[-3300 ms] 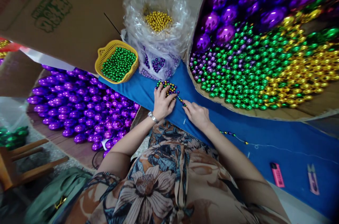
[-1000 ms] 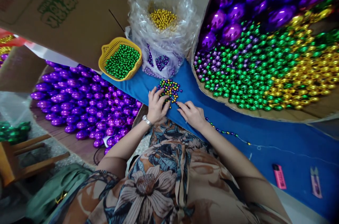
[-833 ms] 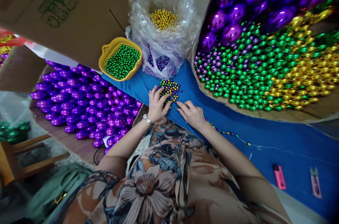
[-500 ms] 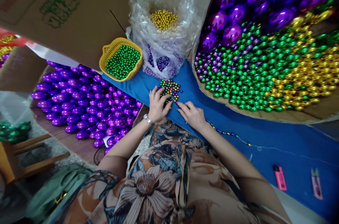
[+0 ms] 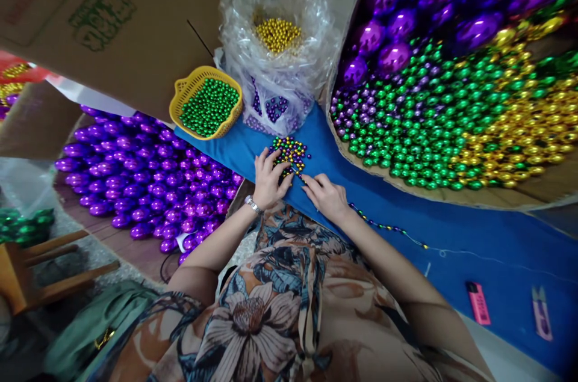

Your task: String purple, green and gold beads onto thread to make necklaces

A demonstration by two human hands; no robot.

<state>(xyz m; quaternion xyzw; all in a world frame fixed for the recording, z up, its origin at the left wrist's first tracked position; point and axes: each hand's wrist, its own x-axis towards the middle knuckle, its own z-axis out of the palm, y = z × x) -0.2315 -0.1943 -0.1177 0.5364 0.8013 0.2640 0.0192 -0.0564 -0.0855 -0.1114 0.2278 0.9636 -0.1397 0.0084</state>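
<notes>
My left hand (image 5: 270,182) lies over a small pile of mixed green, gold and purple beads (image 5: 291,148), its fingers spread and its fingertips among the beads. Facing it, my right hand (image 5: 329,197) pinches the end of a bead string at the pile's near edge. A thin, needle-like tip shows between the two hands, too small to make out fully. From behind my right wrist, the strung beads (image 5: 386,227) run right along the blue cloth (image 5: 487,243) and give way to bare pale thread (image 5: 478,257).
Beyond the pile stand a yellow basket (image 5: 177,106) of green beads and a clear plastic bag (image 5: 316,21) with gold and purple beads. Large bead-filled cardboard boxes flank the cloth, one with a near right edge (image 5: 406,192). A pink lighter (image 5: 478,302) and thread snips (image 5: 540,313) lie right.
Both hands stay almost in place at the bead pile. The view shifts very slightly.
</notes>
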